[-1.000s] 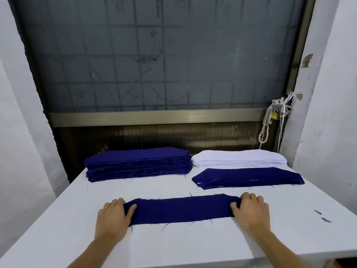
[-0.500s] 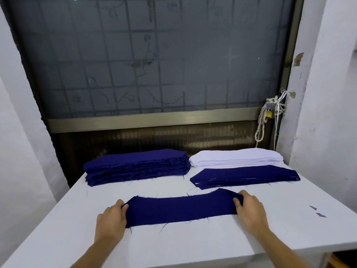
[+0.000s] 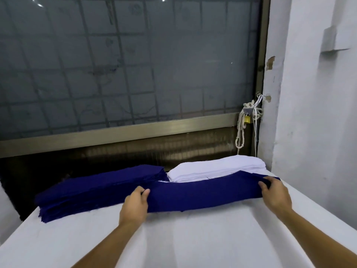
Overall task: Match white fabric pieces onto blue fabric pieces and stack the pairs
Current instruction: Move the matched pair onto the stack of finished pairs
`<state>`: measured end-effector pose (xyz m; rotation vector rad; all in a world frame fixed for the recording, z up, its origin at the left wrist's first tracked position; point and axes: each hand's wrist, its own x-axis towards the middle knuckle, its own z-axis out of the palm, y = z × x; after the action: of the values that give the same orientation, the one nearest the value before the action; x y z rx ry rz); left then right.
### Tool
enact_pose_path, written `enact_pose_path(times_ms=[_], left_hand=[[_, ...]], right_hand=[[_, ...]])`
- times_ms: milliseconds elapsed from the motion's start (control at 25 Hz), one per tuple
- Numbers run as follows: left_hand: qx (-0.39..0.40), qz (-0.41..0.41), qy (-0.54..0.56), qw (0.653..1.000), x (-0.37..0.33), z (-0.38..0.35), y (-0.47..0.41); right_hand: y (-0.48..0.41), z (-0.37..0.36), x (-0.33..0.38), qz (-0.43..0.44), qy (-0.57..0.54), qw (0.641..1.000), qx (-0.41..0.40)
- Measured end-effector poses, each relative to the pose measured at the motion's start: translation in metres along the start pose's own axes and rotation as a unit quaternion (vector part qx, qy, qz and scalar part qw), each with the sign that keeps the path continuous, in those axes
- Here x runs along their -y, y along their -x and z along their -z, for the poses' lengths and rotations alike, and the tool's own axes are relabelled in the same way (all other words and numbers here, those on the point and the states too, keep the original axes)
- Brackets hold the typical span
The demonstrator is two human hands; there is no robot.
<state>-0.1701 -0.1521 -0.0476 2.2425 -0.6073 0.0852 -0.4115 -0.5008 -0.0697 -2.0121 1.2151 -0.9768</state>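
At the far right of the table (image 3: 173, 240), just in front of the white stack (image 3: 216, 168), one blue piece (image 3: 202, 194) was stretched between both hands. The left hand (image 3: 135, 204) pinched its left end with thumb and curled fingers; the right hand (image 3: 274, 196) gripped its right end. Whether a white piece lay beneath could not be determined. Judged progress: much left, as both supply stacks were thick. Count: one blue stack (image 3: 96, 188) at far left, one white stack, one held piece — layers too many to count.
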Motion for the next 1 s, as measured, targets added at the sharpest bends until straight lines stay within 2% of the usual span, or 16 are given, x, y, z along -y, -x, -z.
enact_pose_path(times_ms=[240,440,560,1000], left_hand=[[-0.004,0.013,-0.048,0.999,-0.048,-0.08,-0.039],[-0.01,0.032,-0.12,0.992,-0.043,-0.123,-0.049],[-0.045,-0.004,-0.155,0.987,-0.034,-0.136,-0.041],[-0.046,-0.014,-0.091,0.995,-0.032,-0.138,-0.036]], right_hand=[[-0.076,0.002,-0.04,-0.029,0.061,0.997,-0.048],[-0.102,-0.017,-0.062,-0.05,0.087,0.993,-0.058],[-0.104,-0.023,-0.071,-0.024,0.12,0.991,-0.054],[-0.101,-0.023,-0.069,-0.039,0.178,0.982,-0.043]])
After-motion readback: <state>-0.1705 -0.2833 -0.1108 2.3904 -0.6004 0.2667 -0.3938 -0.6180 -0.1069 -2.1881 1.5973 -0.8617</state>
